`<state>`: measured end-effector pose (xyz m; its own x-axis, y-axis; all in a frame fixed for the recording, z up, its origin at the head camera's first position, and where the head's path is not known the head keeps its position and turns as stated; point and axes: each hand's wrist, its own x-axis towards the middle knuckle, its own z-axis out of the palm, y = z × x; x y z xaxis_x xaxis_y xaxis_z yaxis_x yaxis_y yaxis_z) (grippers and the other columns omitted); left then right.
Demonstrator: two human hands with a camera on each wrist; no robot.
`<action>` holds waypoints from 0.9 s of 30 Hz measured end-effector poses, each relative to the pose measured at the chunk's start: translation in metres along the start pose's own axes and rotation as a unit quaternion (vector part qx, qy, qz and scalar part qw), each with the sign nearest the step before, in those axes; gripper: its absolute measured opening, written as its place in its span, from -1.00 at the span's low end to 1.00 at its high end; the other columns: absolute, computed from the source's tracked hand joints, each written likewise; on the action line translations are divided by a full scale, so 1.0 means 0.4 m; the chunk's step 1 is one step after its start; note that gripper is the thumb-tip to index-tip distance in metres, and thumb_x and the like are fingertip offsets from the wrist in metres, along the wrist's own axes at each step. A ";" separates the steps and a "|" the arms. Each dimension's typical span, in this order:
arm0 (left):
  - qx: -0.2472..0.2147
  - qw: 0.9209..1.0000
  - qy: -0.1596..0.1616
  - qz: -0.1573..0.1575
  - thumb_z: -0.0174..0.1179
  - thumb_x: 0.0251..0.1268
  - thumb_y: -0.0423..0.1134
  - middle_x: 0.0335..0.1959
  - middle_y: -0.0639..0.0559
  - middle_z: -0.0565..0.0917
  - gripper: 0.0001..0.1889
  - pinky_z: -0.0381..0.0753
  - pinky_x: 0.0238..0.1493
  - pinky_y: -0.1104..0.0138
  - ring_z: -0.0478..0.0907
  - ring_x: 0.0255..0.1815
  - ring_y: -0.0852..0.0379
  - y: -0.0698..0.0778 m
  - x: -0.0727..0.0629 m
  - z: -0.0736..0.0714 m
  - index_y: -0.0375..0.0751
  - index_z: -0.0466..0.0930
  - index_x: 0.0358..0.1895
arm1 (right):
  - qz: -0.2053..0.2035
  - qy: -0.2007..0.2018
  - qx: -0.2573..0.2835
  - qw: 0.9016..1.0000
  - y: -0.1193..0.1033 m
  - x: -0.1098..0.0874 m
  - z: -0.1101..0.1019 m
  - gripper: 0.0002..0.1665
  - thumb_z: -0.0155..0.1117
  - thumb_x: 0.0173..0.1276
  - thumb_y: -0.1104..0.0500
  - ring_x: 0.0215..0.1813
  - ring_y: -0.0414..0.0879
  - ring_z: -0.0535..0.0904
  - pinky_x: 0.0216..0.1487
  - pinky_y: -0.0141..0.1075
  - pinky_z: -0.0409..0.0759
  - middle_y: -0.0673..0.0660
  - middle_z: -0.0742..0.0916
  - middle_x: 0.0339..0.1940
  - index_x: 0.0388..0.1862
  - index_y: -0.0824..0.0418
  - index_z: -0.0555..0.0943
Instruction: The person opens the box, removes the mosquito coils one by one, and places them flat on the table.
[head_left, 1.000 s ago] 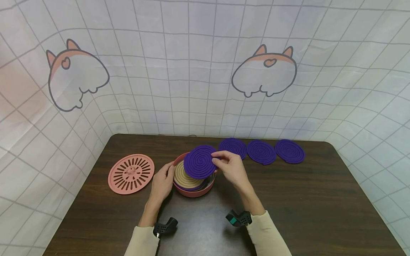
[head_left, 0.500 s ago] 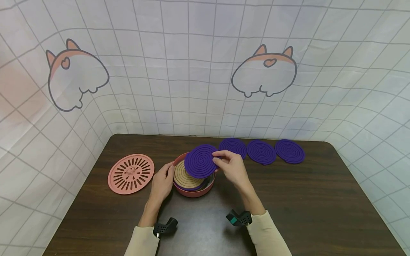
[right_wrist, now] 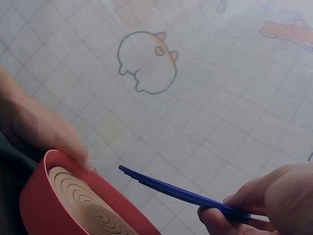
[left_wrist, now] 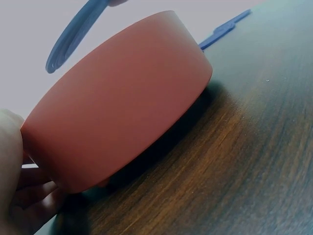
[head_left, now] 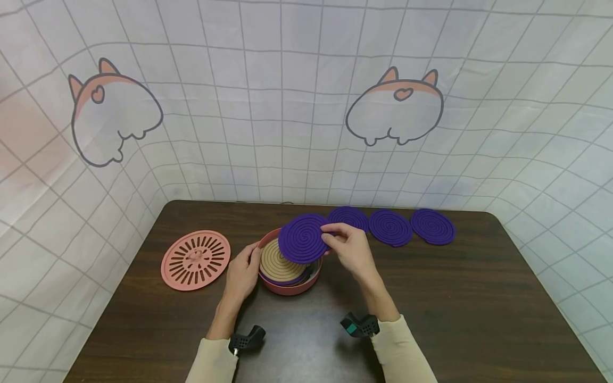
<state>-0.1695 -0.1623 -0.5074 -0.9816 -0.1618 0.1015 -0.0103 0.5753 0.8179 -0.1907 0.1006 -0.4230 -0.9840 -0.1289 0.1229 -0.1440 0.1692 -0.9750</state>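
Note:
My left hand grips the left rim of a round pink mosquito coil holder, thumb at the edge and fingers along the outer wall. Inside lies a tan mosquito coil with a purple edge showing under it. Over the holder's right half, my right hand pinches a purple mosquito coil by its right edge between thumb and fingers. In the right wrist view this purple coil appears edge-on, raised above the rim, with a stepped edge suggesting stacked layers. The left wrist view shows the holder's plain outer wall.
A pink slotted lid lies on the dark wooden table to the left. Along the back edge, purple coils lie in a row, the leftmost partly behind my right hand. A white gridded curtain surrounds the table.
My right hand has drawn the purple coil slightly right and upward, uncovering a bit more of the tan coil. My left hand and the holder have stayed in place.

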 end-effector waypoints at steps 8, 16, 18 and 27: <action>0.000 1.000 -0.001 -0.002 -0.10 0.60 -0.02 0.30 -0.10 0.61 -0.57 0.42 0.41 -0.04 0.51 0.37 -0.13 0.002 0.002 -0.003 -0.08 0.54 0.32 | 0.002 0.000 0.009 1.000 -0.004 0.002 -0.006 -0.73 0.28 0.37 0.36 -0.49 -0.21 0.68 -0.38 -0.35 0.72 0.40 0.77 -0.26 0.03 0.40 0.68; -0.002 1.000 0.000 -0.001 -0.09 0.60 -0.02 0.29 -0.11 0.62 -0.58 0.42 0.41 -0.04 0.51 0.37 -0.12 0.003 0.000 -0.006 -0.08 0.55 0.32 | 0.004 0.013 0.017 1.000 -0.006 0.003 -0.019 -0.73 0.27 0.36 0.38 -0.48 -0.19 0.67 -0.39 -0.35 0.72 0.40 0.76 -0.23 0.02 0.41 0.68; -0.005 1.000 0.000 0.000 -0.09 0.60 -0.03 0.29 -0.11 0.62 -0.58 0.43 0.41 -0.04 0.52 0.36 -0.12 0.002 0.000 -0.005 -0.08 0.55 0.32 | 0.004 0.017 0.017 1.000 -0.007 0.002 -0.024 -0.73 0.26 0.36 0.38 -0.48 -0.21 0.67 -0.40 -0.36 0.71 0.41 0.75 -0.22 0.02 0.40 0.68; -0.009 1.000 -0.006 -0.007 -0.10 0.61 0.00 0.31 -0.10 0.61 -0.57 0.41 0.42 -0.04 0.50 0.38 -0.11 -0.003 0.002 0.000 -0.06 0.54 0.33 | 0.020 0.026 0.001 0.999 0.002 -0.006 -0.041 -0.72 0.26 0.38 0.35 -0.47 -0.22 0.65 -0.39 -0.37 0.70 0.38 0.75 -0.21 0.04 0.38 0.67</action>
<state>-0.1704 -0.1632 -0.5081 -0.9835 -0.1607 0.0830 -0.0211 0.5579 0.8297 -0.1903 0.1171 -0.4211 -0.9931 -0.0704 0.0933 -0.1041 0.1703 -0.9799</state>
